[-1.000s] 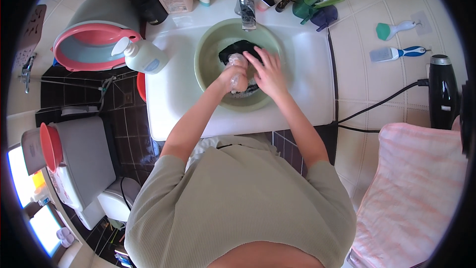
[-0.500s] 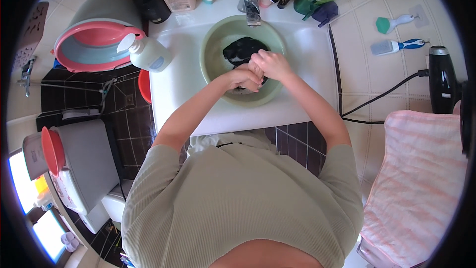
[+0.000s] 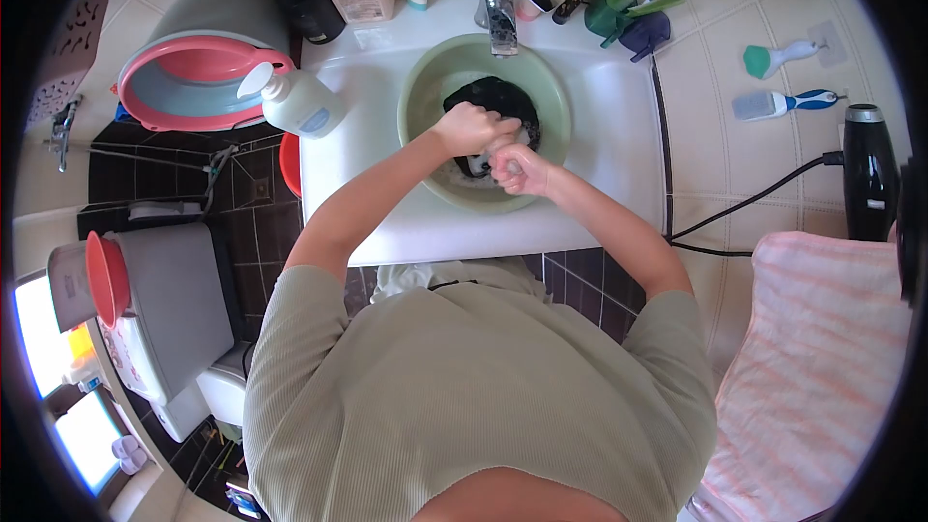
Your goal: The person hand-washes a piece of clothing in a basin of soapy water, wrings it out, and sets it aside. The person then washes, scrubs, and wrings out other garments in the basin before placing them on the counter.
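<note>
A pale green basin (image 3: 416, 68) stands in the white sink beneath the faucet. Soapy water and a dark, wet cloth (image 3: 495, 95) fill its middle; a greyish-white patch shows close under my hands. My left hand (image 3: 472, 129) is closed in a fist above the cloth, knuckles up. Just below and to its right, my right hand (image 3: 519, 170) is also closed, its fingers curled upward. The two hands meet over the basin, and whatever they grip between them is hidden by the fingers.
A chrome faucet (image 3: 503, 19) overhangs the basin's far rim. A white pump bottle (image 3: 302, 106) stands on the sink's left edge, before a pink-and-grey bucket (image 3: 193, 58). At right are brushes, a black hair dryer (image 3: 868, 169) with its cord, and a pink striped towel (image 3: 812, 358).
My left hand has risen and turned knuckles up. My right hand has dropped below it and rolled over. The view has shifted slightly, and more of the dark cloth shows at right.
</note>
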Tool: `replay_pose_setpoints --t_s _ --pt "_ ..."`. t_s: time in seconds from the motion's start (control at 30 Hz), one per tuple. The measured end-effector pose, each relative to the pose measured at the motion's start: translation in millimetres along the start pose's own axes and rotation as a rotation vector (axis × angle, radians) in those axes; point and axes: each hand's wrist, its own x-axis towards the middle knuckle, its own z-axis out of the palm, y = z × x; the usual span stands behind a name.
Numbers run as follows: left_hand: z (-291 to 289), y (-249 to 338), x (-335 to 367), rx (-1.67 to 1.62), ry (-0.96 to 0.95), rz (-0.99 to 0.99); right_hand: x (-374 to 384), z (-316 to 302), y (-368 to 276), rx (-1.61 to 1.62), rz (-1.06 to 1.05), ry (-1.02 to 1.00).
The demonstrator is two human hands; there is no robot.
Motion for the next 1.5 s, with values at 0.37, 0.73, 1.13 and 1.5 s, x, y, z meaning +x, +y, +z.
replay_pose_setpoints --t_s 0.37,0.73,1.13,1.5 --pt "14 11 -18 -0.096 -0.108 -0.311 -20 -7 -13 -0.737 -0.374 0.274" --pt "-7 26 -13 -2.211 -0.516 -0.719 -33 -4 -35 -1.848 -1.369 0.512" --pt "-3 26 5 -2.148 -0.907 -0.717 -25 -11 -65 -2.004 -1.161 0.132" --pt "-27 40 9 -0.099 -0.228 -0.604 26 -43 -24 -1.54 -0.937 0.215"
